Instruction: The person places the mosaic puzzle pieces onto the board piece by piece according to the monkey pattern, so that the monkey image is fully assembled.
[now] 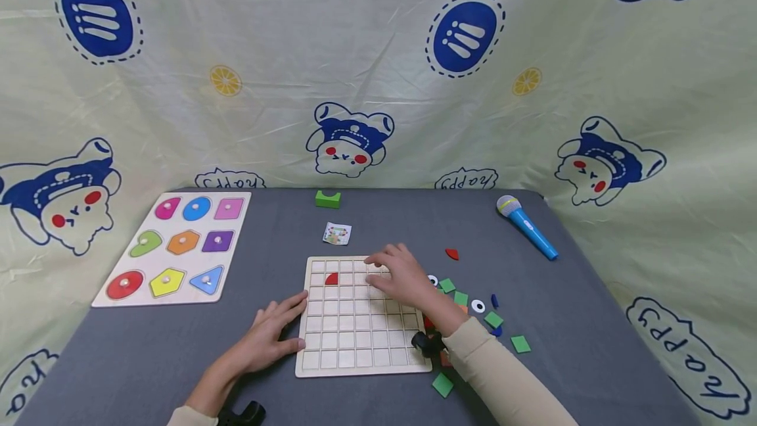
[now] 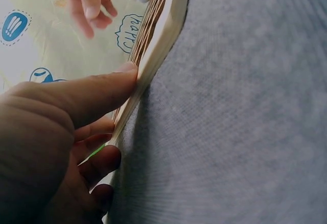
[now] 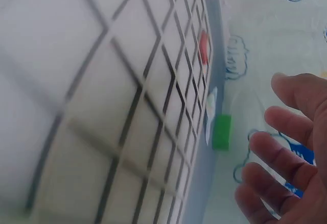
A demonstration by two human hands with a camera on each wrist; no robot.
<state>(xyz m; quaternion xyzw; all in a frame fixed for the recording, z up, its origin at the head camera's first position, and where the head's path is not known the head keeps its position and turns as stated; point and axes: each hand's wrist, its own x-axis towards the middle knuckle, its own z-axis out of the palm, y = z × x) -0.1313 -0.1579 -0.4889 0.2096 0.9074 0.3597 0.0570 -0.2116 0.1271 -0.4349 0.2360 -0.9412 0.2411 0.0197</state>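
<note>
A square wooden grid board [image 1: 355, 340] lies on the dark grey table, with one red quarter-round piece [image 1: 332, 279] in a cell of its second row. My left hand [image 1: 269, 337] rests against the board's left edge; in the left wrist view its thumb [image 2: 110, 89] and fingertips touch the wooden side. Over the board's upper right part hovers my right hand [image 1: 402, 278], fingers loosely bent and apart. Nothing sits between those fingers [image 3: 281, 155] in the right wrist view.
Green squares [image 1: 520, 344], white rings [image 1: 478, 306] and blue bits are scattered right of the board, partly under my right arm. Beyond lie a red piece [image 1: 452, 254], a toy microphone [image 1: 532, 232], a picture card [image 1: 337, 234] and a green block [image 1: 328, 200]. A shape puzzle [image 1: 156, 281] lies left.
</note>
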